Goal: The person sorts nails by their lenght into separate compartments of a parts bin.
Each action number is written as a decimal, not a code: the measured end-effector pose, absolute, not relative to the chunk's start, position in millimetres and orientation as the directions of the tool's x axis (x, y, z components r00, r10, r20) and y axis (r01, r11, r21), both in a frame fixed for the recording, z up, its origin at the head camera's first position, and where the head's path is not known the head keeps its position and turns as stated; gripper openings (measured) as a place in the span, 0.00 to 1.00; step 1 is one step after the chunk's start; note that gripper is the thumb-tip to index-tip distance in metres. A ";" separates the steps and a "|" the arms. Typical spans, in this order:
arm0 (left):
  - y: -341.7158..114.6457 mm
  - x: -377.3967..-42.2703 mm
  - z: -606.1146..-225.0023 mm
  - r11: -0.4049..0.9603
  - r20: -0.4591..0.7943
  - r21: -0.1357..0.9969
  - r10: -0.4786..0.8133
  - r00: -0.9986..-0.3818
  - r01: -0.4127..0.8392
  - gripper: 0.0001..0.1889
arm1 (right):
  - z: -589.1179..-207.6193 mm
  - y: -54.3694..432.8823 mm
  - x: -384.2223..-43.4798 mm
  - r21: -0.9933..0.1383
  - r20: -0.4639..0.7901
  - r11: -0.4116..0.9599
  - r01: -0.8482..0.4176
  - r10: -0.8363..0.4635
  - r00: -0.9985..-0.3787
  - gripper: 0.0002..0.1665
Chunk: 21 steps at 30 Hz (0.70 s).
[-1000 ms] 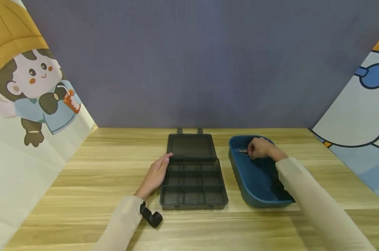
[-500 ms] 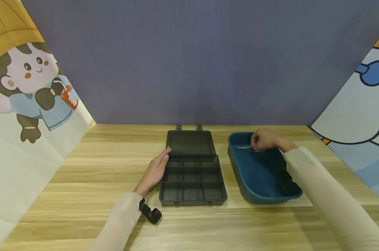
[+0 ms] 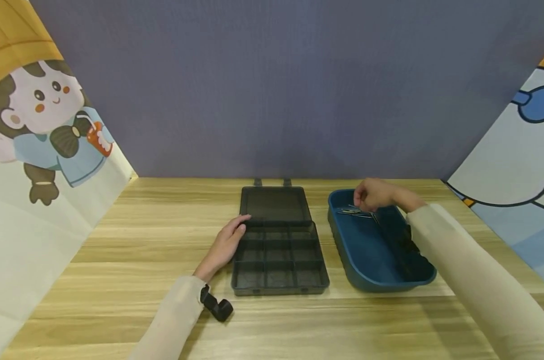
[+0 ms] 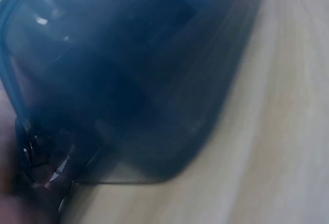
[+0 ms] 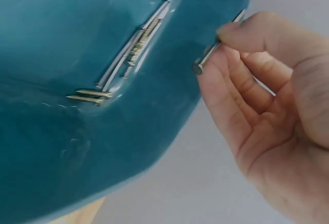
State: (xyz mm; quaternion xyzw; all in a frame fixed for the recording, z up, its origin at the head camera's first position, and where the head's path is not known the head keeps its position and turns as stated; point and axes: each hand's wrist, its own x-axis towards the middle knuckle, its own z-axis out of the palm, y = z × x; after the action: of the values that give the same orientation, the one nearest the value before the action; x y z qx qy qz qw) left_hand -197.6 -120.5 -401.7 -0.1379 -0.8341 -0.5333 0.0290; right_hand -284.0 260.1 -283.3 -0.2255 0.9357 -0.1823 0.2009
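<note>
"Starting with progress, how far along does it look?"

"Early, I'd judge. Nearest, the compartment box (image 3: 281,290) lies with its lid (image 3: 275,202) folded back toward twelve o'clock; I can't make out any pieces inside its dark plastic. The left hand (image 3: 224,246) rests at the box's nine o'clock side, fingers extended along the edge, gripping nothing I can see."

"And the right?"

"Over the far end of the blue bin (image 3: 366,250), at the box's two o'clock, the right hand (image 3: 374,195) pinches one nail (image 5: 208,57) between thumb and forefinger, other fingers loosely bent. So one is off the pile; the loose nails and screws (image 5: 143,36) lie at eleven o'clock inside the bin."

"Any room to move?"

"Near side first: plenty of open table (image 3: 335,325) at six o'clock, and more at nine past the left hand. Between box and bin runs only a narrow strip, and the bin's raised rim is the edge to mind. Farther out it's tight: lid and bin both end near the wall (image 3: 272,100) at twelve."
</note>
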 end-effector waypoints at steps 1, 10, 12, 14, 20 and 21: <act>-120.2 -197.7 -401.7 0.396 0.189 0.882 0.200 -0.962 0.255 0.21 | -281.5 258.8 -284.0 -0.433 -0.299 0.833 -0.344 -0.492 -0.817 0.06; -118.7 -195.8 -404.4 0.425 0.189 0.873 0.159 -0.969 0.239 0.21 | -269.5 238.0 -279.0 -0.438 -0.288 0.813 -0.384 -0.532 -0.797 0.05; -118.9 -195.6 -404.4 0.429 0.201 0.869 0.153 -0.968 0.248 0.21 | -268.2 231.7 -277.3 -0.440 -0.299 0.805 -0.397 -0.549 -0.781 0.06; -119.0 -195.7 -404.2 0.429 0.208 0.867 0.153 -0.966 0.255 0.22 | -267.6 225.9 -275.8 -0.438 -0.311 0.799 -0.412 -0.565 -0.764 0.06; -120.6 -197.6 -406.1 0.429 0.203 0.865 0.176 -0.963 0.260 0.24 | -267.2 210.5 -271.9 -0.407 -0.297 0.780 -0.476 -0.605 -0.739 0.07; -121.1 -197.9 -406.6 0.430 0.203 0.864 0.179 -0.963 0.262 0.24 | -267.0 207.8 -271.1 -0.401 -0.286 0.775 -0.488 -0.612 -0.737 0.07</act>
State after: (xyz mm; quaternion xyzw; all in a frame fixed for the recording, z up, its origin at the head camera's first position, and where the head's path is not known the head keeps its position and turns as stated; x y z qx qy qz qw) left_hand -197.9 -121.1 -406.6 -0.1304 -0.8445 -0.5178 0.0402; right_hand -271.1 207.8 -267.0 -0.2993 0.9196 -0.1511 0.2049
